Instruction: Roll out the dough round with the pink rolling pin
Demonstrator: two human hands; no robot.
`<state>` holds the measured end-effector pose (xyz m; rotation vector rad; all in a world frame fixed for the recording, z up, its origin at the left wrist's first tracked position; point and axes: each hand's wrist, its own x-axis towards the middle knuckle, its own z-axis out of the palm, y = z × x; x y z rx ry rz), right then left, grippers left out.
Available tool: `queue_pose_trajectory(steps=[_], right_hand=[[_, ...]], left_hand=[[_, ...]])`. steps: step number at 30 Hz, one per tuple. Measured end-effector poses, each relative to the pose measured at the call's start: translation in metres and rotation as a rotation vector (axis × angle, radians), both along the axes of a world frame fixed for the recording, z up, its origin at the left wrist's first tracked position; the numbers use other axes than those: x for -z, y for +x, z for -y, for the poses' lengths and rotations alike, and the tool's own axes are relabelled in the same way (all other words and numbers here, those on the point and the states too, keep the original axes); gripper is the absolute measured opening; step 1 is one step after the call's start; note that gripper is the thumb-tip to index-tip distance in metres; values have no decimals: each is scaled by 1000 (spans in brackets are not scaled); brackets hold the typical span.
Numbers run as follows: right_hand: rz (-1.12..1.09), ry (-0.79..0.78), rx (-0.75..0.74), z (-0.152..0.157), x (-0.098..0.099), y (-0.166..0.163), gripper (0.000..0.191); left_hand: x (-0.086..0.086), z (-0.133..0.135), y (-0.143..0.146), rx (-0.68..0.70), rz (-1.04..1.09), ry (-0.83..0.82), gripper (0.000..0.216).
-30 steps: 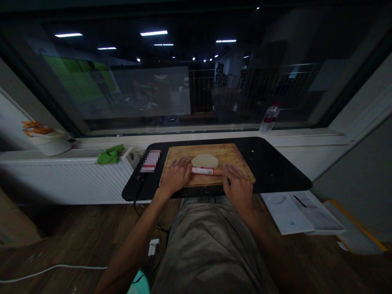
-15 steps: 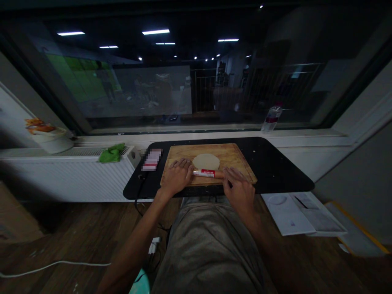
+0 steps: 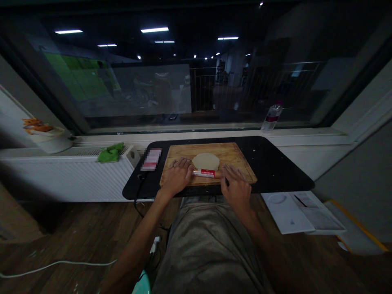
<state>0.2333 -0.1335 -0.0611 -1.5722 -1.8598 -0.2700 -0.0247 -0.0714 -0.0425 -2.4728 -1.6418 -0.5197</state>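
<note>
A wooden rolling pin (image 3: pixel 204 173) with a red and white label lies crosswise at the near edge of a round, flat sheet of dough (image 3: pixel 206 161). My left hand (image 3: pixel 180 173) is over the pin's left end, its fingers pointing forward and hiding that end. On the right end, my right hand (image 3: pixel 234 181) is closed round the pin, thumb toward the middle. Pin and dough rest on a wooden cutting board (image 3: pixel 180 150). The dough's near edge is partly covered by the pin.
The board sits on a black tabletop (image 3: pixel 280 173) below a window. A phone (image 3: pixel 151 159), blurred out, lies left of the board. On the sill stands a water bottle (image 3: pixel 272 117); a green cloth (image 3: pixel 110 152) and a white tub (image 3: pixel 53 141) are on the radiator. White booklets (image 3: pixel 289 212) lie at right.
My right hand has slid slightly left along the rolling pin. My left hand, the pin and the dough are nearly where they were; the view has shifted a little.
</note>
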Motion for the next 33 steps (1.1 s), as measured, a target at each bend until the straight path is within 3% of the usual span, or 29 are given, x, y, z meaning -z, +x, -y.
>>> queue_pose_trajectory(steps=[8, 18, 33], right_hand=[[85, -81, 0, -21, -16, -2, 51], [169, -149, 56, -21, -26, -6, 51], [179, -242, 112, -19, -42, -13, 49]], left_hand=[[-9, 2, 2, 27, -12, -4, 53], [-15, -2, 3, 45, -71, -35, 52], [-28, -15, 11, -60, -164, -69, 50]])
